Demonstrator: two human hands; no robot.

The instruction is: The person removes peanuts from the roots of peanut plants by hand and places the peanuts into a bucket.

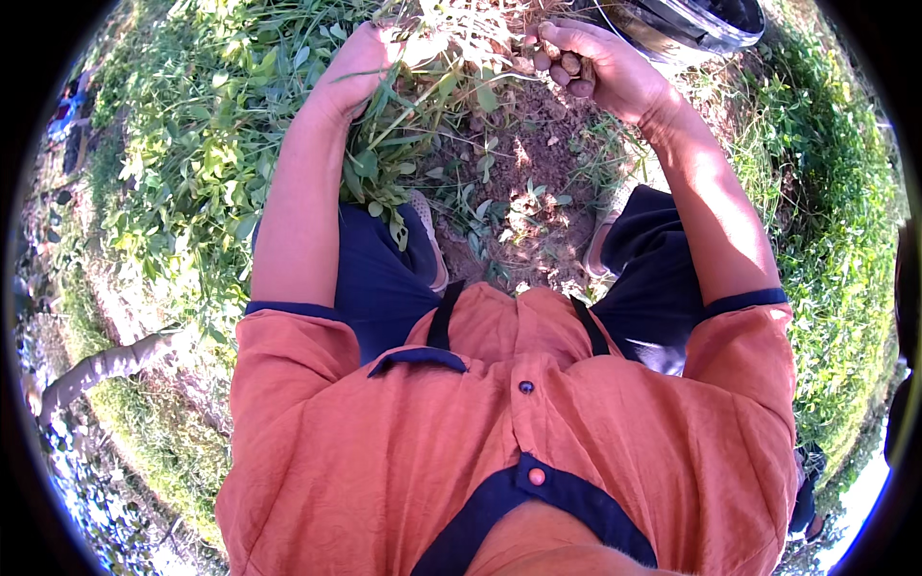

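My left hand [366,68] is closed around uprooted leafy plants [367,162], whose green leaves hang down towards my knee. Their pale, tangled roots [468,32] lie at the top edge in bright sun, between my two hands. My right hand [619,72] has its fingers curled around several brown peanuts in their shells [571,63]. Its thumb and fingertips are close to the roots; whether they pinch another pod there is not clear. Just beyond this hand stands a dark bucket [691,32], partly cut off by the top edge.
Bare reddish soil [533,144] with scattered leaves lies between my shoes [601,245]. Dense green plants [194,151] grow at the left and grass [828,180] at the right. A tree branch [108,371] reaches in at the lower left. Part of another person [808,482] shows behind me, lower right.
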